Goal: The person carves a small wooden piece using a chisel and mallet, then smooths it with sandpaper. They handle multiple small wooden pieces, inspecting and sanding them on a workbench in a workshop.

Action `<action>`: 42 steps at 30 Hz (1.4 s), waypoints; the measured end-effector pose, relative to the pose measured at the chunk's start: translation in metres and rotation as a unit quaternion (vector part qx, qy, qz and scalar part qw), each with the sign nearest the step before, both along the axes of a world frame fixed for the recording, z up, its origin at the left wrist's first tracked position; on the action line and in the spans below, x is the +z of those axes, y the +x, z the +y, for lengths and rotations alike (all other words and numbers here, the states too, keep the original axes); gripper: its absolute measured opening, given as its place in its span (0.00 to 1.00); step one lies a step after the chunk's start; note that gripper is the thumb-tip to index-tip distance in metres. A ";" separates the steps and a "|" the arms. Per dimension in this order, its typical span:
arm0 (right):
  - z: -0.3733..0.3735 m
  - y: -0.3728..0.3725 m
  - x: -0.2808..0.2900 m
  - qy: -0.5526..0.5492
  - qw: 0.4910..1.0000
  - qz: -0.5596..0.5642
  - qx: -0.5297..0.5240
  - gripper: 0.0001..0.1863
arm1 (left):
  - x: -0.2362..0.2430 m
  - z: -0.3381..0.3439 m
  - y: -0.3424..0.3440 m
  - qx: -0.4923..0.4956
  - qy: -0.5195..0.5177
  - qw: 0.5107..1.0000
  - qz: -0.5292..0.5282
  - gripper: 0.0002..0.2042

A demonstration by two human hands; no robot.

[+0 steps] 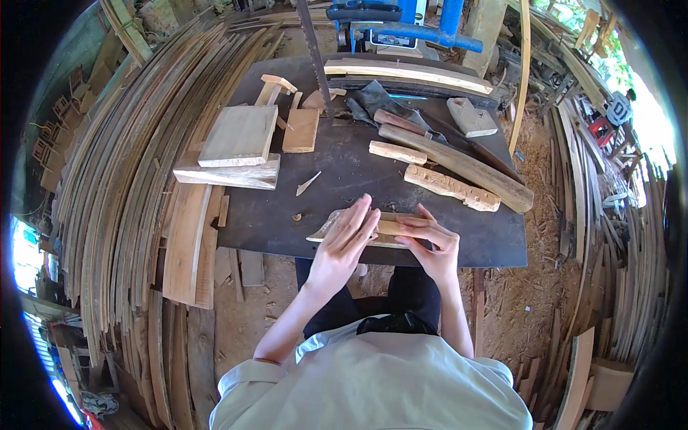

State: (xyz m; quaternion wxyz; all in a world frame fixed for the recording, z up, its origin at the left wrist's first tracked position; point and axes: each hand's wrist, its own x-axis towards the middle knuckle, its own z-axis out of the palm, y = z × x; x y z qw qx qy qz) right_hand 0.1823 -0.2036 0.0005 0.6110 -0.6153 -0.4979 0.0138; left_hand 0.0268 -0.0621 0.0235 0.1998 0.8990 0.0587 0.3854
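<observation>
A thin, curved piece of wood [324, 228] lies flat near the front edge of the dark metal saw table [265, 215]. My left hand [344, 240] rests on top of it with fingers stretched out and pressed flat. At the piece's right end, my right hand [430, 240] has its fingers curled over the wood and pins it to the table. A vertical band saw blade [314, 50] rises at the far side of the table, well away from both hands.
Flat boards [240, 136], a small square block [301, 130], a long curved timber [459, 166] and a rough notched piece [450, 188] lie on the table. A sliver [308, 184] sits mid-table. Stacked long planks [122, 186] fill the left; sawdust floor and scrap wood lie right.
</observation>
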 end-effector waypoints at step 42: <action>0.003 0.002 0.001 0.023 0.999 0.028 0.035 0.09 | -0.018 -0.018 0.003 0.041 -0.049 0.998 -0.018 0.24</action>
